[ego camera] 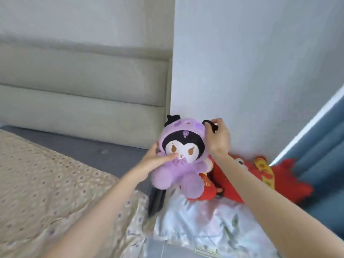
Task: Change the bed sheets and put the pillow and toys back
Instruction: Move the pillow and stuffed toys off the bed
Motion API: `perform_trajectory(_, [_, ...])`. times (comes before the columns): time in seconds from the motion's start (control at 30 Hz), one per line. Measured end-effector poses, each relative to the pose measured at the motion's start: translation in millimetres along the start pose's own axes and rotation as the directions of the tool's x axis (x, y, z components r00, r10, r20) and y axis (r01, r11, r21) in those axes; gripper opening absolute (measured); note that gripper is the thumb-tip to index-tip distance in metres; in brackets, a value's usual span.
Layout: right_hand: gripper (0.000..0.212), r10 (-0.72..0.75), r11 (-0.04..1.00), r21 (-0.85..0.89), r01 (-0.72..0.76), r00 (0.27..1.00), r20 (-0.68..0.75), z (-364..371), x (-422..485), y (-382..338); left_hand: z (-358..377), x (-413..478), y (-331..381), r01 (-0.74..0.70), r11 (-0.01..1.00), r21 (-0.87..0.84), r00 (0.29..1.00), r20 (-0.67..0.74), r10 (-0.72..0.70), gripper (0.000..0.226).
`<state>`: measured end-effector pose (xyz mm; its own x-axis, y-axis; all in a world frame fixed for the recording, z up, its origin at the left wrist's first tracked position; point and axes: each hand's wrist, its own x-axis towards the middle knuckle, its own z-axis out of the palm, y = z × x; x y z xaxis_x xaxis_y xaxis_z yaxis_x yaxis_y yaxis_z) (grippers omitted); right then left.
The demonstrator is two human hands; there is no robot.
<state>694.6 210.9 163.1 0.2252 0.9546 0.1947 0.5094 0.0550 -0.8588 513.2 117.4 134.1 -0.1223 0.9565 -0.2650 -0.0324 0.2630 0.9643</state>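
A purple plush toy (178,164) with a white face and black ears is upright near the corner of the wall. My left hand (158,158) holds it at the neck, thumb across its chin. My right hand (217,136) pinches its black right ear. Behind it lie red plush toys (264,175), on and beside a pale floral pillow (210,226). A beige patterned sheet (46,183) covers the bed at the left, with a strip of grey mattress (104,151) showing along the head.
A padded beige headboard (83,90) runs across the back left. A pale wall (251,71) stands right behind the toys. Blue curtains (323,155) hang at the far right.
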Motion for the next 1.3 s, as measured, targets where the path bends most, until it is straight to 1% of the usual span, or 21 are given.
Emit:
perform_trajectory(0.1, [0.019,0.064,0.998,-0.024,-0.066,0.995,-0.072,-50.7,31.4,33.7,66.2,17.3,8.1,0.030,0.999,0.019,0.997,0.067,-0.031,0.049])
perform_trajectory(0.2, [0.020,0.128,0.990,-0.039,-0.134,0.984,-0.120,-93.0,63.0,67.3,130.4,36.9,10.5,0.044,0.998,0.045,0.993,0.108,-0.049,0.038])
perform_trajectory(0.27, [0.020,0.160,0.985,-0.047,-0.167,0.978,-0.137,-115.6,84.0,89.9,171.8,52.3,9.6,0.071,0.994,0.078,0.992,0.100,-0.078,0.044])
perform_trajectory(0.37, [0.022,0.190,0.973,-0.105,-0.206,0.971,-0.145,-141.5,114.4,122.1,230.7,77.7,4.9,0.134,0.988,0.070,0.987,0.082,-0.140,0.059])
perform_trajectory(0.4, [0.024,0.185,0.972,-0.120,-0.203,0.972,-0.142,-146.8,121.1,130.8,245.8,83.8,2.3,0.151,0.987,0.060,0.984,0.086,-0.156,0.058])
perform_trajectory(0.47, [0.025,0.187,0.970,-0.133,-0.206,0.973,-0.137,-160.1,136.9,151.2,279.7,97.6,-3.8,0.172,0.985,0.031,0.978,0.113,-0.174,0.049])
perform_trajectory(0.53, [0.027,0.211,0.967,-0.120,-0.224,0.971,-0.116,-172.9,153.3,173.9,313.3,112.5,-11.4,0.184,0.982,0.041,0.974,0.126,-0.187,0.043])
perform_trajectory(0.63, [0.029,0.242,0.970,-0.025,-0.243,0.970,-0.035,-184.3,167.7,209.0,354.2,133.8,-28.1,0.198,0.972,0.123,0.970,0.121,-0.213,0.045])
perform_trajectory(0.7, [0.031,0.250,0.968,-0.036,-0.249,0.968,0.034,-190.0,173.2,235.5,377.4,146.6,-43.7,0.239,0.956,0.168,0.965,0.068,-0.253,0.047])
perform_trajectory(0.73, [0.035,0.260,0.965,-0.065,-0.254,0.961,0.098,-191.8,173.9,249.4,385.4,150.2,-51.5,0.267,0.948,0.174,0.959,0.048,-0.279,0.047])
perform_trajectory(0.77, [0.041,0.285,0.958,-0.098,-0.271,0.942,0.180,-192.9,172.8,261.6,390.6,152.4,-59.3,0.285,0.940,0.189,0.954,0.041,-0.297,0.050])
perform_trajectory(0.83, [0.051,0.361,0.930,-0.199,-0.308,0.861,0.357,-195.6,170.0,286.6,400.6,158.8,-74.5,0.290,0.919,0.267,0.949,0.045,-0.312,0.059])
perform_trajectory(0.87, [0.054,0.372,0.924,-0.256,-0.285,0.824,0.427,-196.8,167.4,296.3,403.3,162.2,-80.1,0.284,0.911,0.300,0.950,0.036,-0.309,0.061])
perform_trajectory(0.9, [0.057,0.359,0.926,-0.290,-0.242,0.805,0.473,-198.3,165.1,303.2,404.2,165.6,-84.4,0.281,0.903,0.326,0.952,0.022,-0.304,0.061])
perform_trajectory(0.97, [0.062,0.305,0.941,-0.292,-0.172,0.803,0.511,-202.1,164.3,312.0,404.7,173.4,-91.7,0.284,0.892,0.351,0.952,0.004,-0.305,0.050])
perform_trajectory(1.03, [0.064,0.271,0.948,-0.294,-0.123,0.797,0.539,-206.6,166.4,314.8,402.5,177.2,-94.8,0.289,0.882,0.371,0.949,0.009,-0.315,0.029])
perform_trajectory(1.07, [0.065,0.266,0.945,-0.314,-0.097,0.786,0.558,-207.7,168.3,316.8,401.6,179.8,-98.1,0.293,0.876,0.383,0.946,0.015,-0.323,0.032])
perform_trajectory(1.13, [0.065,0.277,0.924,-0.381,-0.039,0.754,0.595,-209.1,170.4,319.9,401.9,182.6,-101.9,0.295,0.850,0.437,0.939,0.030,-0.342,0.059])
perform_trajectory(1.17, [0.064,0.293,0.909,-0.416,-0.014,0.732,0.615,-208.9,171.2,321.2,403.0,182.3,-102.8,0.300,0.835,0.461,0.934,0.035,-0.355,0.067])
perform_trajectory(1.23, [0.062,0.320,0.887,-0.461,0.012,0.704,0.635,-208.2,173.3,321.5,405.4,180.9,-100.5,0.306,0.822,0.480,0.928,0.043,-0.371,0.070])
perform_trajectory(1.3, [0.059,0.326,0.870,-0.492,0.034,0.710,0.625,-206.7,176.2,317.9,404.6,179.3,-96.7,0.291,0.823,0.487,0.931,0.055,-0.361,0.066])
